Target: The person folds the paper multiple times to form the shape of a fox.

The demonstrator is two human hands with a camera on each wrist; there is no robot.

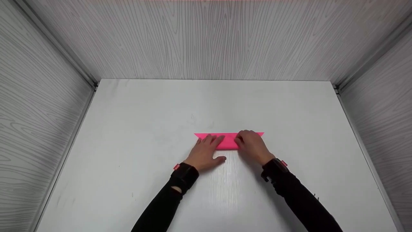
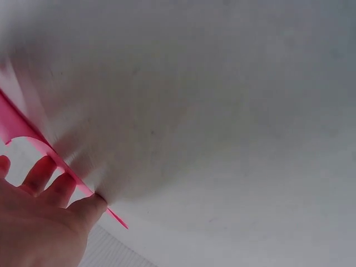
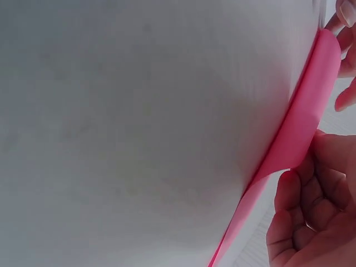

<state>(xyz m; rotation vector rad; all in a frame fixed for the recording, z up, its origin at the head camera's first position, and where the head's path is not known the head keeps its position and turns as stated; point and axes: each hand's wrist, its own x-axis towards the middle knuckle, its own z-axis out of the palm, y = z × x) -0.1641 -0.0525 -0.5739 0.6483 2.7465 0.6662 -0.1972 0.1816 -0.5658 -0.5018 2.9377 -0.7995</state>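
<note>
A pink sheet of paper point(image 1: 227, 144), folded into a long strip with pointed ends, lies across the middle of the white table. My left hand point(image 1: 203, 155) rests on its left part, fingers spread and fairly straight, thumb out on the table. On the right part, my right hand point(image 1: 252, 145) has its fingers curled. The right wrist view shows that thumb and forefinger pinching the edge of a raised flap of the paper point(image 3: 306, 119). In the left wrist view several fingertips of the left hand point(image 2: 47, 222) touch the strip's thin edge.
The white tabletop point(image 1: 135, 112) spreads around the paper. Grey wood-grain panels stand at the back point(image 1: 209, 38), on the left point(image 1: 32, 112) and on the right point(image 1: 379, 96). Both wrists carry black bands, and the sleeves are black.
</note>
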